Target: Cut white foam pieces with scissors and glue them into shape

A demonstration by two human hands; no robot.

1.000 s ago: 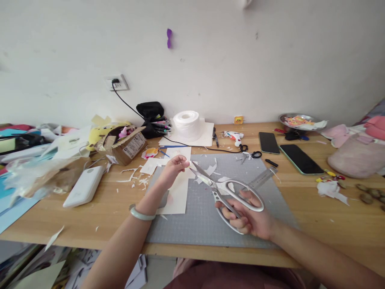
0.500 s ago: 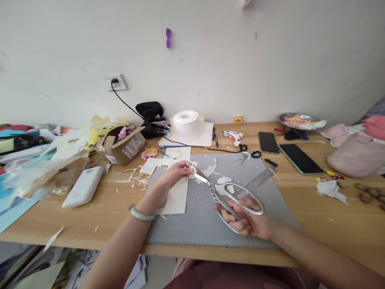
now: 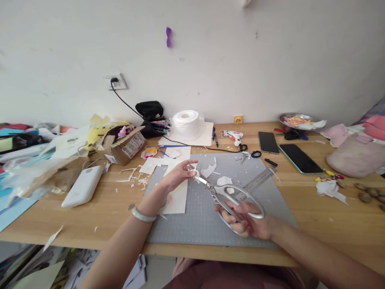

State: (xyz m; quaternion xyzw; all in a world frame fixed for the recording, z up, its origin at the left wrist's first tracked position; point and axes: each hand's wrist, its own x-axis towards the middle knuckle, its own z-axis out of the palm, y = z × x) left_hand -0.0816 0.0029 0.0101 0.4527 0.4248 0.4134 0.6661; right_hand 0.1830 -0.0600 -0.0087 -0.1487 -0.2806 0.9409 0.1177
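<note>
My right hand (image 3: 243, 218) is wrapped round the handles of large silver scissors (image 3: 215, 192), whose blades point up and left. In the fingertips of my left hand (image 3: 180, 174) a small white piece of paper (image 3: 197, 175) is pinched, right at the scissor tips. Part of that piece is hidden by the fingers and blades. Below both hands lies a grey cutting mat (image 3: 198, 224) with white paper scraps (image 3: 225, 180) on it. A metal ruler (image 3: 255, 180) rests on the mat behind the scissors. White paper sheets (image 3: 177, 200) lie under my left hand.
At the back stand a white roll (image 3: 185, 125) and an open cardboard box (image 3: 124, 146). A white power bank (image 3: 82, 186) lies left; two phones (image 3: 300, 159) lie right. Small scissors (image 3: 255, 154) and a glue gun (image 3: 234, 137) sit behind the mat, near a metal bowl (image 3: 282, 119).
The fingers of my left hand have opened slightly and shifted on the white piece. The scissors have moved a little, with the handles slightly further apart.
</note>
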